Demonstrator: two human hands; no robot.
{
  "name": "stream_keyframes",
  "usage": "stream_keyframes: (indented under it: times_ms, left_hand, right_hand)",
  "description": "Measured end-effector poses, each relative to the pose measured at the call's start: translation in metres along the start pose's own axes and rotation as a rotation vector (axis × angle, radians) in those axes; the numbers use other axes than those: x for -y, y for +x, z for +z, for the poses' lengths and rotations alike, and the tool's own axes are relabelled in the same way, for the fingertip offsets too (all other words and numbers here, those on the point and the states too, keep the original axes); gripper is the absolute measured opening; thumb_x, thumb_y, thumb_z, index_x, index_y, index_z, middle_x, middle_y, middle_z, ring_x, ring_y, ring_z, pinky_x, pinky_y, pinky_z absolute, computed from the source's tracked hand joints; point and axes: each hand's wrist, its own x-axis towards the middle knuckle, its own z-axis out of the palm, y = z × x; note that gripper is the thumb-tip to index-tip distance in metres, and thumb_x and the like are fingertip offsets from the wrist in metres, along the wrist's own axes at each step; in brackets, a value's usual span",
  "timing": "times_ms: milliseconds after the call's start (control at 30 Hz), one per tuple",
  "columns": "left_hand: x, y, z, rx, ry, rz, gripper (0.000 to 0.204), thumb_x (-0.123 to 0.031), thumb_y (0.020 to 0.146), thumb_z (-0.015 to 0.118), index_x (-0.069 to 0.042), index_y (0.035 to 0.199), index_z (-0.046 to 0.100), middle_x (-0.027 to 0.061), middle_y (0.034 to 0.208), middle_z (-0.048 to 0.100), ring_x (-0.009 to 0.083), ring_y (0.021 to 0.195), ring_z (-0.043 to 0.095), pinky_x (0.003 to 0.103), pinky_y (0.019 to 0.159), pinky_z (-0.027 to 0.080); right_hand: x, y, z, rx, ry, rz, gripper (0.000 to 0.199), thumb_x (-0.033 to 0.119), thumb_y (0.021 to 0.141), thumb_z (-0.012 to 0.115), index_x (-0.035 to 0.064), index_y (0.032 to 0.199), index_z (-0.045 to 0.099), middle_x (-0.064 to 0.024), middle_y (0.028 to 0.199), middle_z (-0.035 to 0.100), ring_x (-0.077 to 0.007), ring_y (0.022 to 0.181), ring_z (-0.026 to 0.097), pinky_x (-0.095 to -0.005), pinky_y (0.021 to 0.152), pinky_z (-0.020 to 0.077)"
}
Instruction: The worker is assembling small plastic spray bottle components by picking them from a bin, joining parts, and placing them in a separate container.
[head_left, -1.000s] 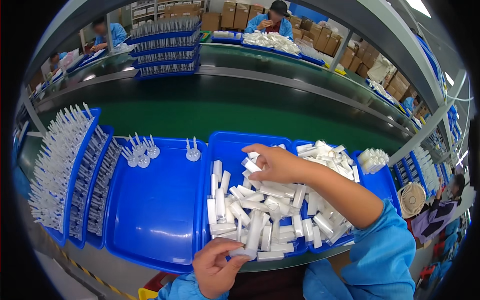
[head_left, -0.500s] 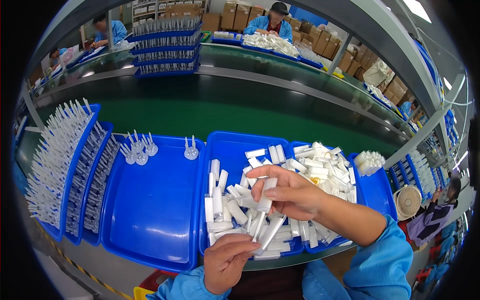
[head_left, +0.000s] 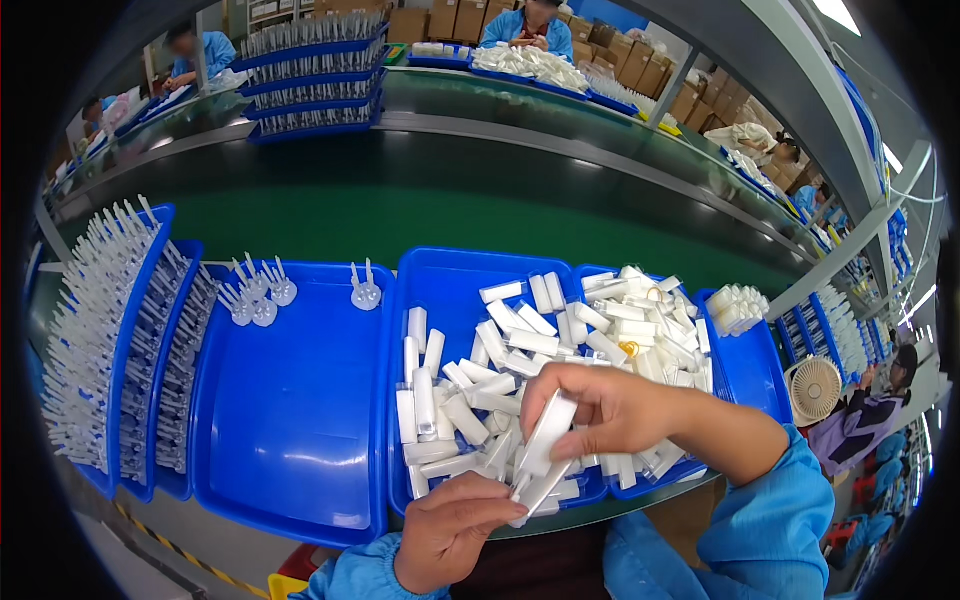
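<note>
My right hand (head_left: 615, 408) is closed on a white block-shaped cap (head_left: 549, 432), gripping it between thumb and fingers. The cap's lower end meets a clear-walled white tube (head_left: 541, 488), which my left hand (head_left: 452, 532) pinches near its lower end. The thin stem under the cap is mostly lost to sight; I cannot tell how far it sits inside the tube. Both hands are over the front part of a blue tray (head_left: 440, 275) that holds many loose white tubes with clear ends (head_left: 463, 418), lying at all angles.
To the left is a blue tray (head_left: 290, 400) with a few upright clear-based stems (head_left: 262, 300) at its back. Tilted, stacked trays of such stems (head_left: 95, 340) stand beyond it. More white pieces (head_left: 640, 310) heap at right, near a small fan (head_left: 816, 390). Co-workers sit across the green belt (head_left: 480, 200).
My right hand has come down and nearer with the cap, whose thin stem showed plainly before. Cap and tube now meet. My left hand keeps its pinch on the tube; the view has shifted slightly.
</note>
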Motion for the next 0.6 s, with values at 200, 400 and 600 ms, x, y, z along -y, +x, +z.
stream_keyframes:
  times_ms: [200, 400, 600]
  left_hand:
    - [-0.001, -0.011, 0.017, -0.238, -0.286, -0.075, 0.020, -0.003, 0.078, 0.063, -0.002, 0.093, 0.050, 0.0133, 0.111, 0.042, 0.0166, 0.088, 0.047, 0.029, 0.078, 0.041]
    - [0.008, -0.007, -0.007, -0.287, -0.002, -0.006, 0.021, -0.001, 0.080, 0.062, -0.004, 0.096, 0.048, 0.0143, 0.115, 0.043, 0.0196, 0.099, 0.047, 0.031, 0.084, 0.039]
    - [0.002, 0.001, -0.005, -0.373, 0.188, 0.196, 0.020, -0.001, 0.078, 0.063, -0.004, 0.095, 0.052, 0.0147, 0.108, 0.053, 0.0286, 0.106, 0.047, 0.042, 0.094, 0.030]
  right_hand:
    - [-0.016, 0.007, 0.019, 0.127, -0.383, -0.256, 0.031, 0.011, 0.083, 0.059, 0.0082, 0.111, 0.046, -0.0059, 0.105, 0.051, -0.0194, 0.103, 0.048, -0.0354, 0.090, 0.0351]
    - [-0.008, 0.062, -0.044, -0.081, -0.566, -0.187, 0.052, 0.015, 0.084, 0.056, 0.0109, 0.131, 0.035, -0.0113, 0.114, 0.048, -0.0212, 0.103, 0.047, -0.0367, 0.090, 0.0393]
    - [-0.038, 0.106, -0.131, -0.233, -1.643, -0.134, 0.032, 0.011, 0.073, 0.059, 0.0069, 0.105, 0.062, -0.0099, 0.098, 0.062, -0.0275, 0.097, 0.055, -0.0380, 0.088, 0.0422]
